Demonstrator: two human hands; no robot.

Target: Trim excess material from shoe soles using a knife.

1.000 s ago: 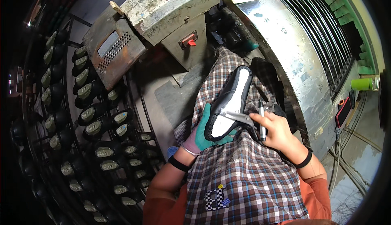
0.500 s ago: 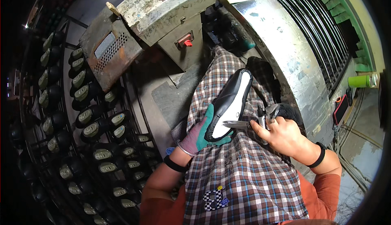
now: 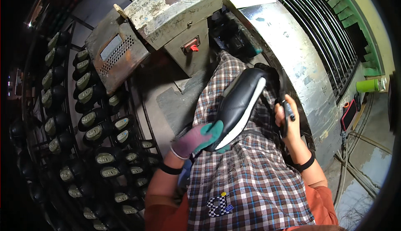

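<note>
My left hand [image 3: 200, 138], in a purple and green glove, is closed round the near end of a black shoe upper [image 3: 239, 95] with a white underside [image 3: 244, 124]. Its thumb presses on the black side, while some fingers are hidden beneath. The shoe lies tilted over the checked apron [image 3: 246, 176] on my lap, its far end pointing up and right. Right of the shoe and apart from it, my bare right hand [image 3: 289, 120] grips a slim dark tool [image 3: 283, 82] pointing upward. A silver and black pen-like piece [image 3: 289, 110] shows at its fingers. The tool's exact kind is unclear.
Racks of black shoes [image 3: 90, 118] stand on the left. Ahead is a worn metal machine [image 3: 179, 13] with a red switch [image 3: 193, 47]. A scuffed metal surface [image 3: 298, 55] borders my right side, beside dark bars [image 3: 313, 26]. A green bottle [image 3: 369, 85] stands far right.
The shoe has rolled so its black side faces up more and less white shows. My right hand has drawn back from the underside, and its tool has turned from pointing left to upward.
</note>
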